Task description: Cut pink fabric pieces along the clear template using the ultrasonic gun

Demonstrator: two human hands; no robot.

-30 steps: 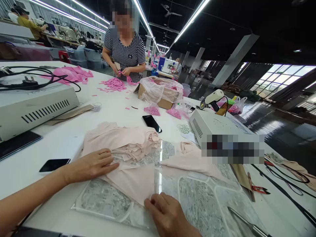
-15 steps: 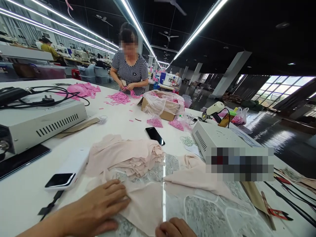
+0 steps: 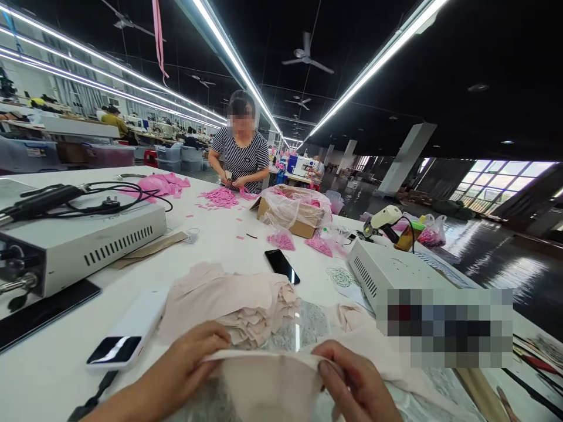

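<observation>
L hand (image 3: 187, 366) + R hand (image 3: 352, 381) pinch pink fabric piece (image 3: 272, 384), edge lifted; fabric stack (image 3: 237, 302) behind, prob. touching.

Fabric stack (image 3: 237, 305) behind hands, phone (image 3: 282, 265) beyond it, metal box (image 3: 83, 246) left, cardboard box (image 3: 292, 214) farther back

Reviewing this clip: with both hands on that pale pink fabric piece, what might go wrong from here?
1. The left hand and right hand pinch the fabric piece right beside the loose stack; pulling may drag its top layers askew.
2. The phone lies by the left forearm, so a sweep might knock it.
</observation>
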